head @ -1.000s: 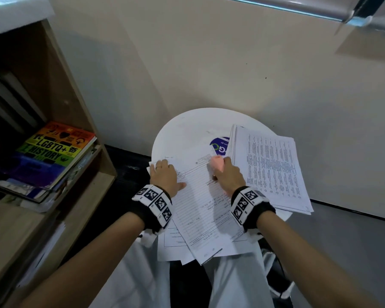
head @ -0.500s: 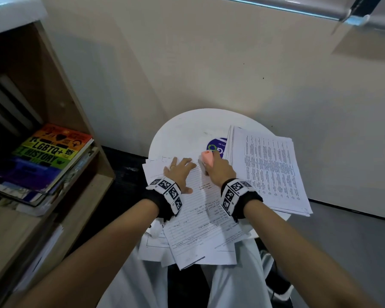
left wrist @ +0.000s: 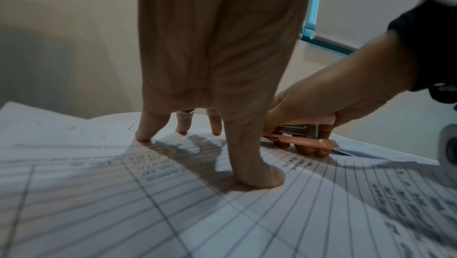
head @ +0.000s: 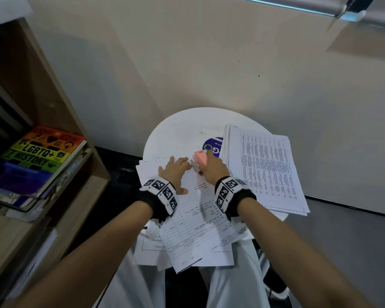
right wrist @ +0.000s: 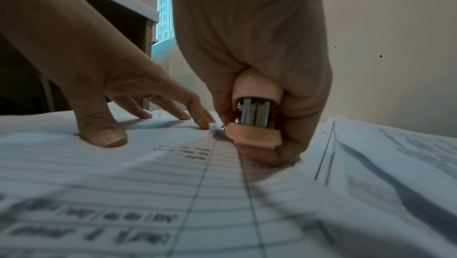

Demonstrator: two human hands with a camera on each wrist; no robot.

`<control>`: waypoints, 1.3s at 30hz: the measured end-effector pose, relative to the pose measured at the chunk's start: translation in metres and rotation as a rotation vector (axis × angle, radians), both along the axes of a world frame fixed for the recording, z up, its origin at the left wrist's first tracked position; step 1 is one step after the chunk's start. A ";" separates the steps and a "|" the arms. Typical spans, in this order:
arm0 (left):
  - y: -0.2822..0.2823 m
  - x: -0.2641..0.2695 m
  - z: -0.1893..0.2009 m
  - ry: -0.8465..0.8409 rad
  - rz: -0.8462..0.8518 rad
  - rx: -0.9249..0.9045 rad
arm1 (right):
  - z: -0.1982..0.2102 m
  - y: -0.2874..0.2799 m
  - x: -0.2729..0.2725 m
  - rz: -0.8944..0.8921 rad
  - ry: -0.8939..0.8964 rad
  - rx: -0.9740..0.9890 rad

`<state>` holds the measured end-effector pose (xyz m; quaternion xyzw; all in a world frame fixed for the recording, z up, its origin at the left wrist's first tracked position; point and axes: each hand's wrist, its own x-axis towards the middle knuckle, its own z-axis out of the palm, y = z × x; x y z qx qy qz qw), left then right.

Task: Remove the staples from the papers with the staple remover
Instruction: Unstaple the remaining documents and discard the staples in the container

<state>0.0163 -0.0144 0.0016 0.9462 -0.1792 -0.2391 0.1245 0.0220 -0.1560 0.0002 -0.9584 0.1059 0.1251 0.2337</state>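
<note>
Right wrist view: right hand (right wrist: 259, 66) clamped on staple remover (right wrist: 254, 117), left hand (right wrist: 118, 90) fingers spread flat on papers (right wrist: 173, 174); risks tearing if yanked.

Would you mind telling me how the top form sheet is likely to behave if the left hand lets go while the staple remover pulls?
The top form sheet is probably floppy: it overhangs the round table and bows in the right wrist view. It likely slides easily, lying askew on loose papers. The left hand presses it flat beside the staple remover, held by the right hand; without that, it would probably lift.
</note>
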 end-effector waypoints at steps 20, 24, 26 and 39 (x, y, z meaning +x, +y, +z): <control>0.000 0.001 -0.003 -0.012 0.002 0.004 | -0.007 0.002 -0.001 -0.079 -0.032 0.025; -0.003 0.002 -0.003 -0.014 -0.016 0.004 | -0.006 0.000 0.003 -0.018 -0.055 -0.015; -0.003 0.001 -0.002 -0.011 -0.011 0.007 | -0.006 0.000 0.003 -0.005 -0.059 -0.025; -0.005 0.001 -0.004 -0.007 -0.007 0.026 | -0.002 0.004 0.020 0.007 -0.076 -0.009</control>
